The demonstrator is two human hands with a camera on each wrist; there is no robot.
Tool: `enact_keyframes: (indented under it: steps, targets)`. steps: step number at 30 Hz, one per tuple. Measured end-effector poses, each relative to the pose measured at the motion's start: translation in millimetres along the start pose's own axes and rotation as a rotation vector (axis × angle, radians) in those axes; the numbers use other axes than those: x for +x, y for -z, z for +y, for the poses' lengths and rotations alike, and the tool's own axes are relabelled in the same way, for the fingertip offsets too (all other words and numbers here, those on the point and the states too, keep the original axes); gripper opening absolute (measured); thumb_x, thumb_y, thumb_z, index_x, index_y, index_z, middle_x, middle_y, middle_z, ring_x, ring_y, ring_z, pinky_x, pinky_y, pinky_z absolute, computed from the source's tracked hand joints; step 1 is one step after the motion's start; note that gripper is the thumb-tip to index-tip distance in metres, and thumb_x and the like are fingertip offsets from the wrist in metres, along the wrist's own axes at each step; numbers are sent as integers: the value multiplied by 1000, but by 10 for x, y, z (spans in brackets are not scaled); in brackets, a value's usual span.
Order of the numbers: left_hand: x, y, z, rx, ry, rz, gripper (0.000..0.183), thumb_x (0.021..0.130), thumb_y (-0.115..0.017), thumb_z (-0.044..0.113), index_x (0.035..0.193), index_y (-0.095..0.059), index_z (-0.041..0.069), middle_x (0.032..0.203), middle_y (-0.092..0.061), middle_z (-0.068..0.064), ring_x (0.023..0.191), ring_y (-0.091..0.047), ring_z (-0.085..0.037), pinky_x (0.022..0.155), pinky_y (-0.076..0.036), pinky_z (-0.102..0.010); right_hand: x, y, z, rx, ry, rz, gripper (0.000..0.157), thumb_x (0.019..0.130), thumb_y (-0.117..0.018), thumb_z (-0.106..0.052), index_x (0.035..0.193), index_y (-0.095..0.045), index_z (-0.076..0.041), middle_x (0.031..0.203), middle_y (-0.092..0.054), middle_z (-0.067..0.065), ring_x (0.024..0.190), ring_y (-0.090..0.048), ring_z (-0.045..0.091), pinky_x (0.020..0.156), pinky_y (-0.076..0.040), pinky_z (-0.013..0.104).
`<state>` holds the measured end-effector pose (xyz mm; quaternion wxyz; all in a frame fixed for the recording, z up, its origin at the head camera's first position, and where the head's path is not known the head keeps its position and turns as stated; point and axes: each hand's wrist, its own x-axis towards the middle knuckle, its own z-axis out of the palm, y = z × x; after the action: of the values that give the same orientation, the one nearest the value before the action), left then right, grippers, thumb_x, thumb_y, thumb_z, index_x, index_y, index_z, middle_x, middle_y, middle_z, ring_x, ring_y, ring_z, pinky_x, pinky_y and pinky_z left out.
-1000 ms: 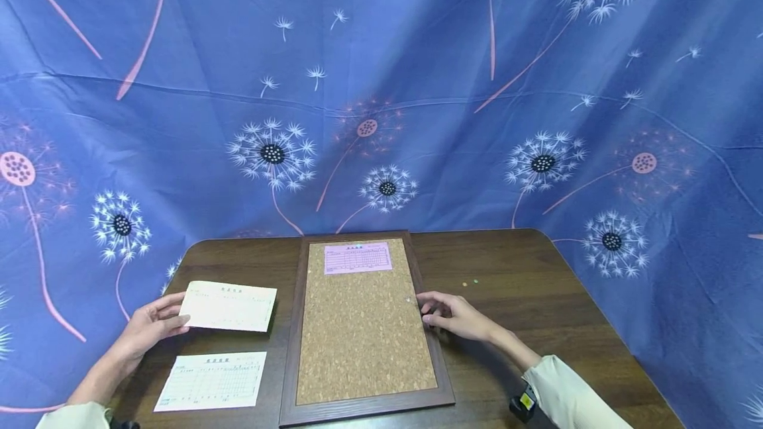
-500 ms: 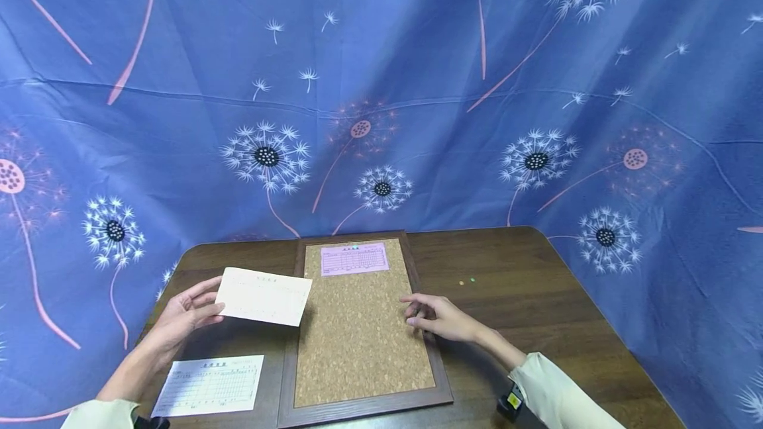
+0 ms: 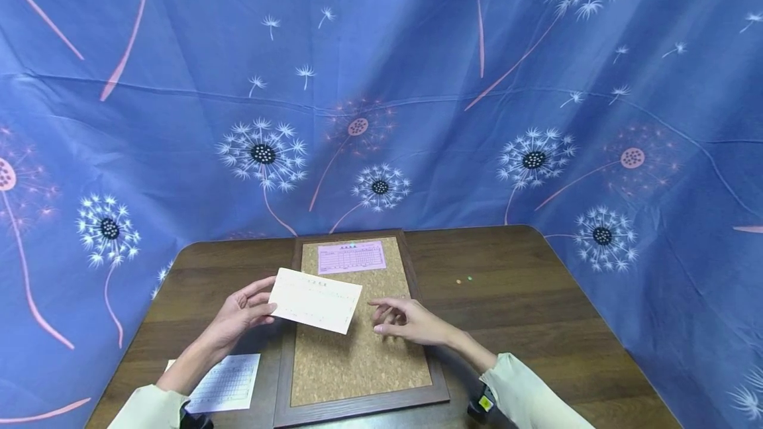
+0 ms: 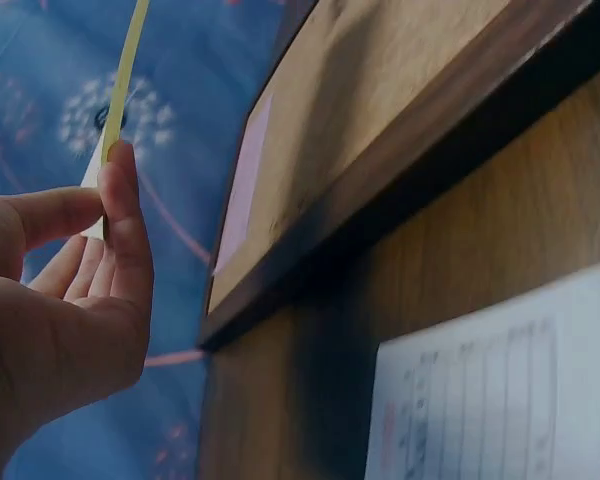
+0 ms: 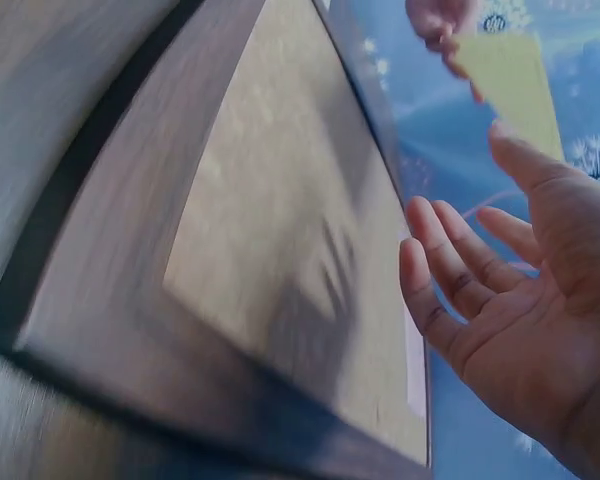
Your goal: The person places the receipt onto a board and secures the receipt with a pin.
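A pale yellow printed slip (image 3: 316,300) is pinched at its left edge between the thumb and fingers of my left hand (image 3: 241,313). The slip hangs over the left part of a framed cork board (image 3: 363,369); the left wrist view shows it nearly edge-on. My right hand (image 3: 414,323) hovers above the board's right side, fingers loosely bent and holding nothing, just right of the slip. In the right wrist view that hand (image 5: 520,270) has its palm in sight and casts a shadow on the cork. A pink form (image 3: 352,257) lies at the top of the board.
A white printed form (image 3: 226,382) lies on the wooden table (image 3: 507,310) left of the board, partly hidden by my left forearm. Two tiny dots, one orange and one green (image 3: 469,278), lie right of the board. A blue dandelion-print cloth (image 3: 429,118) hangs behind the table.
My left hand has carried the yellow slip rightward from above the table to over the board. My right hand has moved left from the board's right edge to above the cork.
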<state>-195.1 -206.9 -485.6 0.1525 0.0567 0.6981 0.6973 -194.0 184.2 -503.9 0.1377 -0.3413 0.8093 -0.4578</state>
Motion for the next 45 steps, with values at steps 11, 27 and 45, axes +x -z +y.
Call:
enact_keyframes:
  steps: [11,27,45]
  targets:
    - [154,-333,-162,28,42,42,69,96,-65,5,156,-32,0,108,-74,4,89,-69,-6,80,-60,-25,102,-266,-158,268,-79,-69,66,101,-64,-15,155,-29,-3,110,-69,31,87,-70,51,66,-62,46]
    - [71,-438,-213,63,58,42,65,96,-63,5,154,-34,-2,116,-72,-12,89,-70,-12,78,-61,-27,136,-273,-66,261,-123,16,55,103,-59,-12,151,-39,6,108,-74,26,68,-62,7,52,-44,16]
    - [76,-568,-249,181,-67,-112,66,90,-67,-1,146,-36,-16,92,-69,-9,67,-63,-8,60,-55,-26,133,-125,94,147,-236,128,29,101,-62,-10,126,-65,4,82,-71,14,59,-52,9,50,-36,14]
